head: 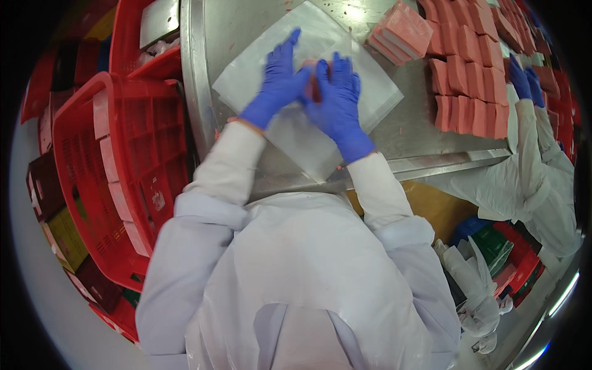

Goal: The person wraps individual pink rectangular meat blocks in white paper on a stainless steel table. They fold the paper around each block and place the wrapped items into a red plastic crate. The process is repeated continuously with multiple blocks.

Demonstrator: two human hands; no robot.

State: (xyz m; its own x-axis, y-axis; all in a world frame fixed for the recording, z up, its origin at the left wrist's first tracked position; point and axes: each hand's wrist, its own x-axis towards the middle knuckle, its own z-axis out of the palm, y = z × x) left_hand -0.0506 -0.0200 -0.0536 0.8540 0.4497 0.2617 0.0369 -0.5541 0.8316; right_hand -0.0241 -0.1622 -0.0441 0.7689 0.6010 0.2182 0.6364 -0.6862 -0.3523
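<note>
My left hand [280,85], in a blue glove, is over a stack of translucent plastic sheets [249,64] on the metal table, its thumb beside a pink block [316,90]. My right hand [340,99], gloved alike, lies over the block's right side. Both hands partly hide the block, so whether they grip it cannot be told. The sheets lie turned cornerwise, one corner at the table's near edge. Right of them, pink slabs with clear film over them [402,32] are stacked; rows of bare pink blocks [471,83] stand farther right.
A red plastic crate [152,115] holding pale pink slabs stands left of the table's raised metal rim [196,69]. Another red crate with a metal box [159,23] is behind it. A co-worker's gloved hands [520,81] are beyond the block rows at right.
</note>
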